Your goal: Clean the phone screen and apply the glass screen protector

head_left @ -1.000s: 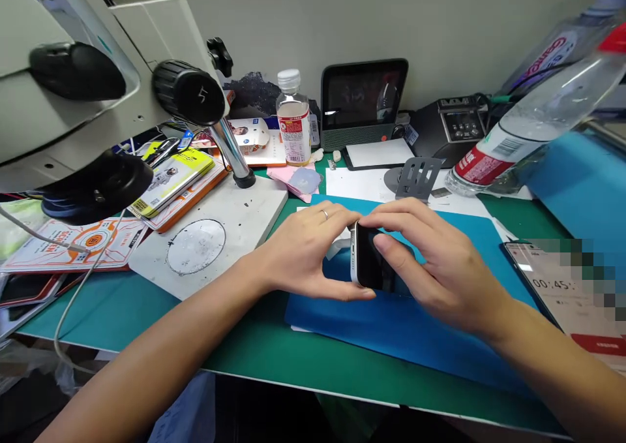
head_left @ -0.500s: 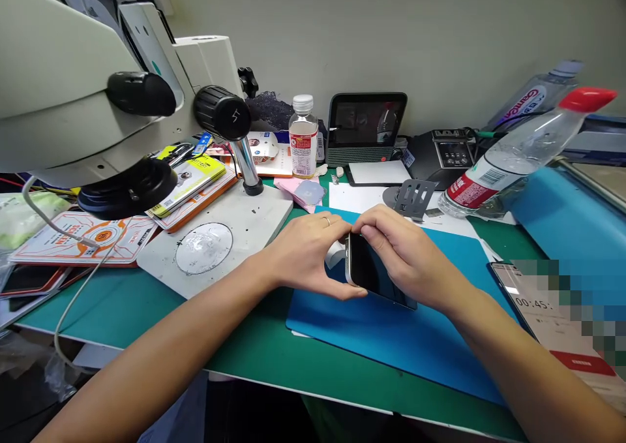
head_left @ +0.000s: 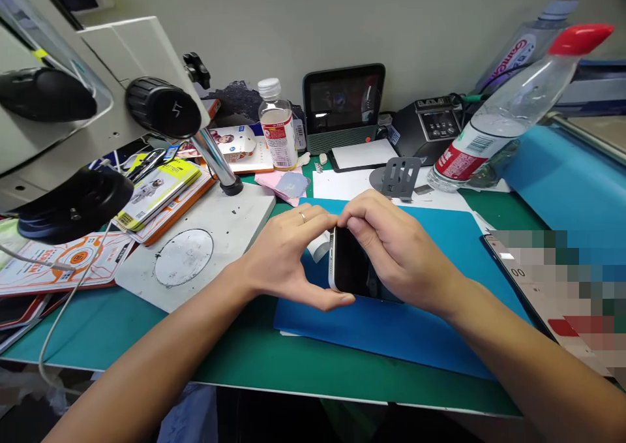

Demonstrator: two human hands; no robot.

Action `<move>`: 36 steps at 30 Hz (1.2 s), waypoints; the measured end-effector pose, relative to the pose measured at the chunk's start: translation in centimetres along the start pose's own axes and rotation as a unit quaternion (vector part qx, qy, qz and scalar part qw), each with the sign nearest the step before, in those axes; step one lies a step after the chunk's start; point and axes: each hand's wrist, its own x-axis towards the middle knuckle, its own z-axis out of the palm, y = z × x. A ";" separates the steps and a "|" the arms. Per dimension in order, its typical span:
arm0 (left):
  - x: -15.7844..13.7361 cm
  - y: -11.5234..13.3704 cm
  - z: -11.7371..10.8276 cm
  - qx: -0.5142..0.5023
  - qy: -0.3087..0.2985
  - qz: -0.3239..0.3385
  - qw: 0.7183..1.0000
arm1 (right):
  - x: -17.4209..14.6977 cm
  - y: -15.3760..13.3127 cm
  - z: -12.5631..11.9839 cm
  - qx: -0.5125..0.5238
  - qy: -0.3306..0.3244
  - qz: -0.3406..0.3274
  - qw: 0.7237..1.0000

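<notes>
A smartphone (head_left: 349, 263) with a dark screen and silver edge is tilted above the blue mat (head_left: 425, 338). My left hand (head_left: 293, 254) grips its near end, thumb along the lower edge and fingertips at the upper corner. The fingers of my right hand (head_left: 391, 250) are pinched at that same upper corner, with the palm over the screen. Whether a small tool sits in that pinch is hidden. Behind the phone, a white piece (head_left: 319, 246) of something shows between my left thumb and fingers.
A microscope (head_left: 161, 107) with a pale base (head_left: 229, 224) stands at left beside stacked boxes (head_left: 161, 192). Behind the mat are a small bottle (head_left: 278, 130), a display (head_left: 345, 107) and a grey metal bracket (head_left: 401, 177). A red-capped bottle (head_left: 503, 130) leans at right, near another phone (head_left: 521, 280).
The view has shifted, so most things sit further left in it, and the microscope appears tilted. Both hands keep nearly the same hold on the phone.
</notes>
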 end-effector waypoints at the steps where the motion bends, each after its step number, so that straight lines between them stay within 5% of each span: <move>1: 0.0 0.0 0.0 0.000 0.000 0.002 1.000 | 0.0 -0.1 0.0 0.002 -0.001 0.000 1.000; 36: 0.6 0.7 0.9 0.012 0.047 0.057 0.997 | -0.6 -0.9 -1.3 0.034 -0.016 -0.001 0.999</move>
